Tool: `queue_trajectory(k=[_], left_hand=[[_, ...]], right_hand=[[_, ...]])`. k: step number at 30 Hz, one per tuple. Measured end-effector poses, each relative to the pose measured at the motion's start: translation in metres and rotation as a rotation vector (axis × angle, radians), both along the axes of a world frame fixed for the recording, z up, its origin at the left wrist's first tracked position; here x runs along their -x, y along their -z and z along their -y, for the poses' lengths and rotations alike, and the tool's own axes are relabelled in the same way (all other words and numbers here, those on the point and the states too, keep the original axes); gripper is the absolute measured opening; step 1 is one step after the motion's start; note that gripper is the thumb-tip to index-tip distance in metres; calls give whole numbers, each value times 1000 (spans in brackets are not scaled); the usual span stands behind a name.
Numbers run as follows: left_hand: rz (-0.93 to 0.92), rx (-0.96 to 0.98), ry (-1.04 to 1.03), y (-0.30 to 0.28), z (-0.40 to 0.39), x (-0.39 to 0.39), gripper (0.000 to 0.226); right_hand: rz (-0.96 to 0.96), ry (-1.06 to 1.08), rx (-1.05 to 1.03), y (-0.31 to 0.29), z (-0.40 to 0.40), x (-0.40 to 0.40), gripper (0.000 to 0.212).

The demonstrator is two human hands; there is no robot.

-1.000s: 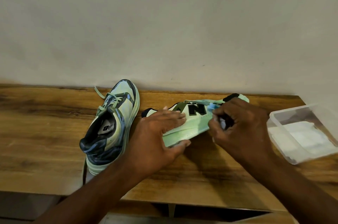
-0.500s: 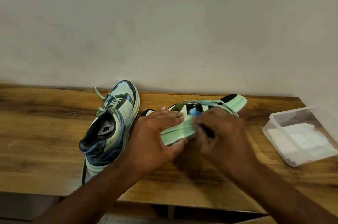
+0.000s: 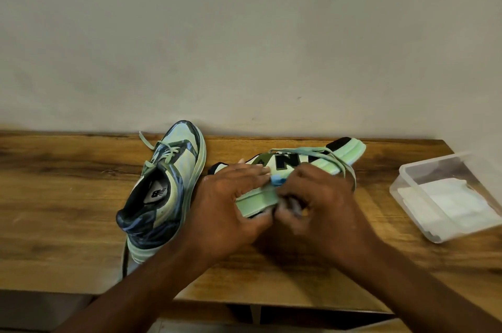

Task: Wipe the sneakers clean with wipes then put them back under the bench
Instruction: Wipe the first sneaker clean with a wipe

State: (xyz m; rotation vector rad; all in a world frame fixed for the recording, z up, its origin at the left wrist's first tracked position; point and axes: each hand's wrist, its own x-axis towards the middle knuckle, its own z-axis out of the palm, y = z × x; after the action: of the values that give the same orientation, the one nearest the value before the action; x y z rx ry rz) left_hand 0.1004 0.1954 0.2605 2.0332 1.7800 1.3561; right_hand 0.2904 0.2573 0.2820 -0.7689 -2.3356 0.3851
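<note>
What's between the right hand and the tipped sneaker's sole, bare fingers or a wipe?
A wipe, it seems: a crumpled bit of pale blue and white shows at the right hand, pressed against the tipped sneaker near its green sole edge. The blur hides the exact contact. The left hand grips the sneaker directly.

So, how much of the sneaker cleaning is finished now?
Nothing looks finished. In hand: the left hand steadies the tipped sneaker while the right hand rubs its sole edge with a wipe. Left: the upright sneaker, then putting both under the bench.
</note>
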Motion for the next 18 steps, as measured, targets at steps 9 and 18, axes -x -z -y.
queue_trajectory(k=[9, 18], left_hand=[[12, 28, -27, -1, 1, -1, 52], [-25, 19, -30, -4, 3, -5, 51]], right_hand=[[-3, 39, 4, -1, 2, -2, 24], [-8, 152, -45, -8, -19, -24, 25]])
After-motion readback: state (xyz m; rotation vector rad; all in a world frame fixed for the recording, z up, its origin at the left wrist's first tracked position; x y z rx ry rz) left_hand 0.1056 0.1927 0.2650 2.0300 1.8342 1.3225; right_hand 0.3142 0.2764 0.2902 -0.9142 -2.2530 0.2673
